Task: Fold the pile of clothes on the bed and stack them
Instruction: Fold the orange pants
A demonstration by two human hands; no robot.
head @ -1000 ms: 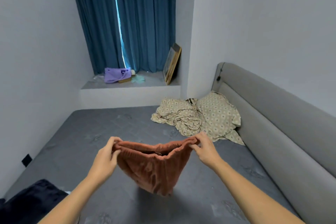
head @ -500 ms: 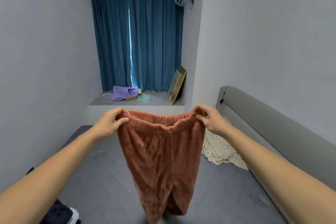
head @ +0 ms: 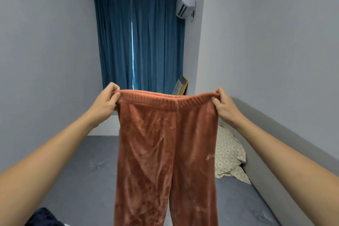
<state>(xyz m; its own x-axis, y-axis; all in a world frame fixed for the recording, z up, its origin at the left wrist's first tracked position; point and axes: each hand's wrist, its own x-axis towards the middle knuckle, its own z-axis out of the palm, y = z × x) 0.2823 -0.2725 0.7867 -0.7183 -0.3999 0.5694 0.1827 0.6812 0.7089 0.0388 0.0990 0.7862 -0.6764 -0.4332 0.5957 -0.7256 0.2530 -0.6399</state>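
Rust-brown fleece trousers (head: 165, 152) hang full length over the bed (head: 82, 170), legs running off the lower frame edge. Left hand (head: 104, 104) and right hand (head: 224, 107) pinch the waistband corners, stretched taut. Patterned bedding (head: 229, 154) against the headboard (head: 275, 152); bare mattress left.

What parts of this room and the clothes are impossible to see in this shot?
Head view only:
- Legs of the rust-orange fleece trousers: hems cut off by the bottom edge.
- Beige patterned bedding: mostly hidden behind the trousers.
- Dark navy garment: cut off at the bottom-left corner.
- Small pale logo on the trousers: too small to read.
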